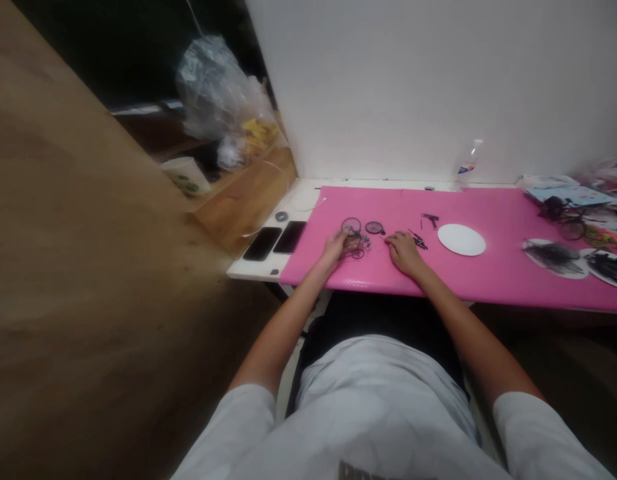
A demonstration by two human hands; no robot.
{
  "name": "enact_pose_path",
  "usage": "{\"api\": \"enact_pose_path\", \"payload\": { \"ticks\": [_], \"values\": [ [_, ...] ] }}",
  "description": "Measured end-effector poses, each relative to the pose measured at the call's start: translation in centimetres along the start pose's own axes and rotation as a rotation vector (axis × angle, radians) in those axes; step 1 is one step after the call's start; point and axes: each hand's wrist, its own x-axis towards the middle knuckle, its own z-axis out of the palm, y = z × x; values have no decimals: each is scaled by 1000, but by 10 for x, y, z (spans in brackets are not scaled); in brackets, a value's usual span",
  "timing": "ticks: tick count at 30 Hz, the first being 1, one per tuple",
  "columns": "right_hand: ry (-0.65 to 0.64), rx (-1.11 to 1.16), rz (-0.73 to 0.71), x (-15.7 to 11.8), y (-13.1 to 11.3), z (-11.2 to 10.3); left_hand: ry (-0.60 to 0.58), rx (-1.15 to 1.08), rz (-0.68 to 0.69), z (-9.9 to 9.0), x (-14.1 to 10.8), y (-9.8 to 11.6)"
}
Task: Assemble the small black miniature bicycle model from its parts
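My left hand (335,248) is closed on a miniature bicycle (357,241), thumb and fingers at its frame, just above the pink mat. A loose small wheel (374,227) lies between the two hands. My right hand (402,249) rests low over the mat with its fingertips pressed together; whatever they pinch is too small to name. Thin dark parts (419,241) lie just right of that hand. Beyond them is a small black tool-like piece (431,219). A white round plate (461,239) sits further right.
Two dark phones (277,241) lie at the table's left end. On the right are plates of black parts (555,258) and an assembled miniature bicycle (571,223). A clear bottle (469,163) stands by the white wall. The pink mat (388,283) covers most of the table.
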Motion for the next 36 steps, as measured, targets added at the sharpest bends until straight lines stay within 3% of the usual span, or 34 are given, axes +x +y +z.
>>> {"api": "enact_pose_path", "payload": {
  "ticks": [7,18,36],
  "values": [
    [68,5,59,0,-4,-3,-14,-34,11,-2,3,-3],
    [268,10,378,-4,-4,-12,-47,-91,21,2,-3,4],
    [127,-1,357,-5,-5,-8,-32,-66,13,1,-4,4]
  ]
}}
